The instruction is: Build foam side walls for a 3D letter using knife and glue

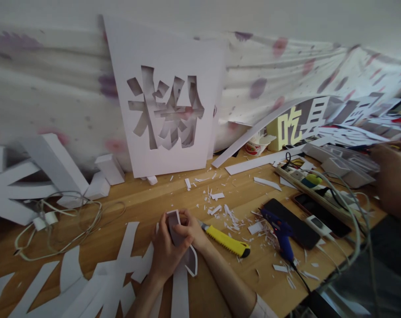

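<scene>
My left hand is wrapped round a white foam-board letter piece with raised side walls and a greyish hollow inside. My right hand grips the same piece from the other side, its thumb laid over the top. The lower end of the piece curves out under my wrists. Just right of my right hand lies a yellow utility knife. Flat white cut-out character pieces lie to the left of my left hand, and a white strip runs beneath the held piece.
A white board with a cut-out character leans on the wall. A blue glue gun, a black phone and a power strip lie to the right, among scraps. A cable coils left. Another person's hand is far right.
</scene>
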`<state>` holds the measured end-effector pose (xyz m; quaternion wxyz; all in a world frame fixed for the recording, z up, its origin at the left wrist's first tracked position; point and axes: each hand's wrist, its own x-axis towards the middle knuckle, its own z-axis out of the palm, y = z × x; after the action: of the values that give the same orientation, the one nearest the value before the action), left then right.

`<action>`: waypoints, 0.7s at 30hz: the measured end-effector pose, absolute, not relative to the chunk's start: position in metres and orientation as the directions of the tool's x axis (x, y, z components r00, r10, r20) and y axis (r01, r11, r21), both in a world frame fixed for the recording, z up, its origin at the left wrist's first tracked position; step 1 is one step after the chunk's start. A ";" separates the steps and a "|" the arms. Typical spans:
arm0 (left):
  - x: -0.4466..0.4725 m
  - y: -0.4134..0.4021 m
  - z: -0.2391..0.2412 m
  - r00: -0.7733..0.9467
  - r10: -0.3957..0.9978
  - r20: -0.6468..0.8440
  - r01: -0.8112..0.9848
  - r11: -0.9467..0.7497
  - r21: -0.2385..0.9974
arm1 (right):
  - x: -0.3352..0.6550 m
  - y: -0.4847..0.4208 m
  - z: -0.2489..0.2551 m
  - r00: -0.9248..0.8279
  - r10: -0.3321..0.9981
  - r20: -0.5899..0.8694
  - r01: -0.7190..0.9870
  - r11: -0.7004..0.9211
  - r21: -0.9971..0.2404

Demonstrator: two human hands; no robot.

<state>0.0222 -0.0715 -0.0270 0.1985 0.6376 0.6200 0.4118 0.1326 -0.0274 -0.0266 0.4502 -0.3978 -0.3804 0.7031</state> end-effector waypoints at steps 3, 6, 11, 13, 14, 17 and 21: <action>0.023 -0.072 -0.024 -0.106 0.955 0.276 0.651 -0.143 0.745 | 0.133 -0.027 -0.026 -0.286 0.935 -0.208 -0.341 -0.302 -0.890; 0.024 -0.072 -0.023 -0.107 0.953 0.282 0.651 -0.147 0.744 | 0.134 -0.027 -0.026 -0.287 0.936 -0.205 -0.345 -0.300 -0.889; 0.023 -0.071 -0.025 -0.105 0.950 0.293 0.656 -0.155 0.739 | 0.133 -0.026 -0.028 -0.287 0.937 -0.199 -0.347 -0.295 -0.890; 0.023 -0.071 -0.026 -0.099 0.952 0.291 0.649 -0.160 0.744 | 0.133 -0.026 -0.028 -0.284 0.938 -0.200 -0.352 -0.296 -0.888; 0.023 -0.071 -0.026 -0.098 0.951 0.292 0.646 -0.162 0.746 | 0.133 -0.026 -0.028 -0.283 0.938 -0.200 -0.353 -0.296 -0.888; 0.023 -0.071 -0.028 -0.115 0.949 0.294 0.649 -0.152 0.745 | 0.133 -0.026 -0.026 -0.279 0.939 -0.202 -0.355 -0.296 -0.887; 0.021 -0.071 -0.028 -0.108 0.953 0.282 0.635 -0.152 0.757 | 0.132 -0.027 -0.024 -0.271 0.940 -0.207 -0.356 -0.298 -0.886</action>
<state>0.0215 -0.0713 -0.0280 0.1942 0.6391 0.6215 0.4094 0.1324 -0.0269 -0.0245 0.4602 -0.3911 -0.3733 0.7042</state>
